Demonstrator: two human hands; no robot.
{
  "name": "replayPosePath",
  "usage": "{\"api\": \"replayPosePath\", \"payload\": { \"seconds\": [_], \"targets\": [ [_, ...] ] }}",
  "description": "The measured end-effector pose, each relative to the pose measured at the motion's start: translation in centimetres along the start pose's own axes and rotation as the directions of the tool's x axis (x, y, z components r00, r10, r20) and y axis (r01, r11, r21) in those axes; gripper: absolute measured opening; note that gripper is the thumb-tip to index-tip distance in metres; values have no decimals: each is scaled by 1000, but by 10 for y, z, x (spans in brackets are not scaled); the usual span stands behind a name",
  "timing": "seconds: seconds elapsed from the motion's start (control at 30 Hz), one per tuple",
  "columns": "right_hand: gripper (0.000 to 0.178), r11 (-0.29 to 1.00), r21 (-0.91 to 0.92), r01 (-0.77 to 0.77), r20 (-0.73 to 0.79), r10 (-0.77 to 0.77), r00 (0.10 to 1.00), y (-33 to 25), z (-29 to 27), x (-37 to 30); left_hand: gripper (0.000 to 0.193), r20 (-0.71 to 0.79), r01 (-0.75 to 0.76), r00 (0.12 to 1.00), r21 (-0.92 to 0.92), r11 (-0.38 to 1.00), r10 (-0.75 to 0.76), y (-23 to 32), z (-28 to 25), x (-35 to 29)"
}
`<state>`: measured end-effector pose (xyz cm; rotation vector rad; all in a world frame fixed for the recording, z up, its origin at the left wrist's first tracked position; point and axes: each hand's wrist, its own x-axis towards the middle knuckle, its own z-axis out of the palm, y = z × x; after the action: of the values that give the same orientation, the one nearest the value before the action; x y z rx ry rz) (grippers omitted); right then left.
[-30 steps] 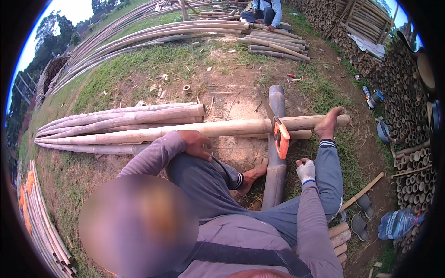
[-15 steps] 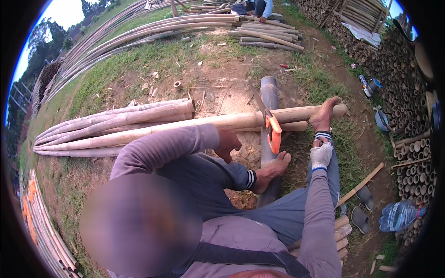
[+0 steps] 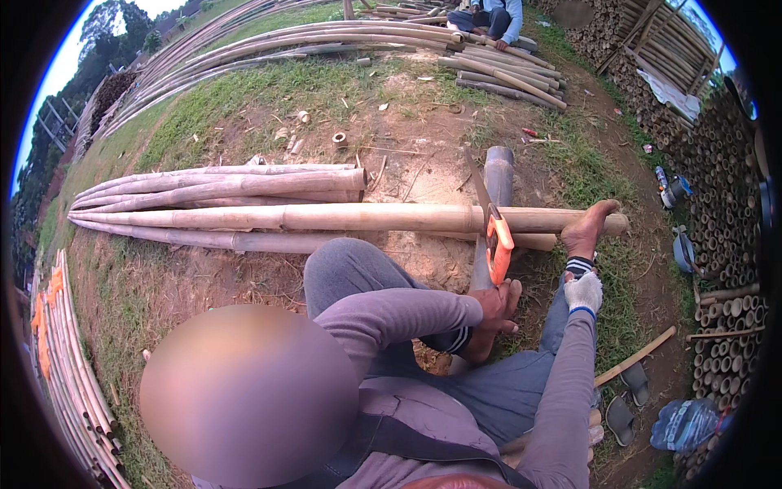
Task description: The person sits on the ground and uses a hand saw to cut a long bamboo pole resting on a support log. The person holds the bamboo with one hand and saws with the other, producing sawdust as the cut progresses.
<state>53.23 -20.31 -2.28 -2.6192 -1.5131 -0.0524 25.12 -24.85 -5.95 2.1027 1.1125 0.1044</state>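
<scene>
A hand saw with an orange handle (image 3: pixel 500 251) stands in a long pale bamboo pole (image 3: pixel 366 217), its blade across the pole and no hand on it. The pole lies over a thick grey bamboo piece (image 3: pixel 498 175). My left hand (image 3: pixel 494 305) is bare, fingers apart, just below the saw handle and over my left foot, which it partly hides. My right hand (image 3: pixel 583 294), in a white knitted glove, is closed at the lower trouser leg (image 3: pixel 555 319) by my right ankle. My bare right foot (image 3: pixel 588 231) presses on the pole near its right end.
More bamboo poles (image 3: pixel 269 186) lie beside the pole at left. Long poles (image 3: pixel 326 39) and a seated person (image 3: pixel 492 18) are at the back. Stacked cut bamboo (image 3: pixel 717 204), a large plastic bottle (image 3: pixel 683 424) and sandals (image 3: pixel 621 420) are at right.
My left hand has moved right, from above my left knee to beneath the saw handle by my foot. The saw stays in the pole. My right hand stays at the ankle. The view has shifted slightly.
</scene>
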Motion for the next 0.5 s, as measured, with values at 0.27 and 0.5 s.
{"api": "replayPosePath", "payload": {
  "seconds": [0.27, 0.5],
  "targets": [
    [86, 997, -60, 42, -4, -42, 999, 5, 8, 0, 87, 30, -56, 998, -210, 976, 63, 30, 25, -12],
    [77, 1000, -9, 15, -13, -15, 1000, 11, 15, 3, 68, 102, -207, 972, -45, 977, 211, 10, 18, -4]
  ]
}}
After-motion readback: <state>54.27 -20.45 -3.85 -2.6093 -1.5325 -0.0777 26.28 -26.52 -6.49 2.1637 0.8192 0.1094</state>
